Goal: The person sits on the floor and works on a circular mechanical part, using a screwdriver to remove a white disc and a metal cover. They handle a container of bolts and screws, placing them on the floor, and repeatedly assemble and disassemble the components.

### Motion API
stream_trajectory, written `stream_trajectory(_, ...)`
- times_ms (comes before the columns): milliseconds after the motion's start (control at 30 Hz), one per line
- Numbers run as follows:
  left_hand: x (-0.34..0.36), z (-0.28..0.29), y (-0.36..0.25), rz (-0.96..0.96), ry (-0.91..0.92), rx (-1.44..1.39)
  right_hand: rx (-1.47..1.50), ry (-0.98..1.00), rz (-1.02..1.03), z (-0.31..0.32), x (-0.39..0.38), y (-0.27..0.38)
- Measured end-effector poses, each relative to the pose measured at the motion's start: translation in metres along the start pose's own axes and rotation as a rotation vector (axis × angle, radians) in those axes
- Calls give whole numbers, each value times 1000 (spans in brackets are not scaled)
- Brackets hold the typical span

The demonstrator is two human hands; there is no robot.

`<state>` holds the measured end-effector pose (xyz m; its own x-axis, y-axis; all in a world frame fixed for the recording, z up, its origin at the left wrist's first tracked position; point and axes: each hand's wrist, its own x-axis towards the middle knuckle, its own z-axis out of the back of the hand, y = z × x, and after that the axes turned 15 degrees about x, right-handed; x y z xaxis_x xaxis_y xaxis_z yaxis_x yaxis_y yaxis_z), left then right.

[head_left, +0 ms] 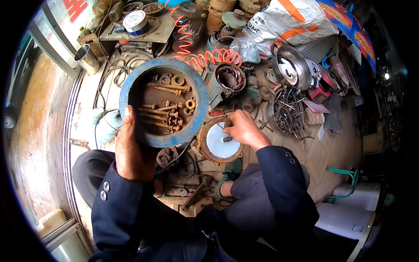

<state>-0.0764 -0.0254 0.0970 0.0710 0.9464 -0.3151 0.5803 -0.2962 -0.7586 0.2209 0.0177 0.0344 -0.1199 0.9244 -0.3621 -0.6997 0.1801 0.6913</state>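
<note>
My left hand (125, 148) grips the lower left rim of a round blue metal dish (200, 94), thumb on top and fingers hidden beneath. Inside lie several rusty bolts (159, 115), a few nuts (190, 104) and washers (166, 79). To the right and lower down, my right hand (244, 128) is closed in a pinch above a rusty ring-shaped flange (203, 139) with a white disc (217, 146) in its middle. Whatever the fingertips hold is too small to make out. A short dark piece (227, 139) shows on the disc under the fingers.
A motor housing with windings (230, 78) stands beyond the flange, beside a coiled red air hose (209, 59). A steel pot (291, 65) and a heap of metal parts (288, 111) lie to the right. A hammer (196, 192) rests near my feet.
</note>
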Motion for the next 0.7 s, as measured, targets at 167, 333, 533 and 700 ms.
stream_trajectory(167,-1,0,-8,5,-27,-1,-90,74,-10,3,2,11)
stream_trajectory(333,-1,-1,-9,2,-44,13,-47,92,14,6,0,9)
stream_trajectory(533,1,2,-8,36,7,46,78,-1,-7,26,-16,4)
stream_trajectory(700,-3,1,7,84,43,136,730,-117,-21,40,-44,-2)
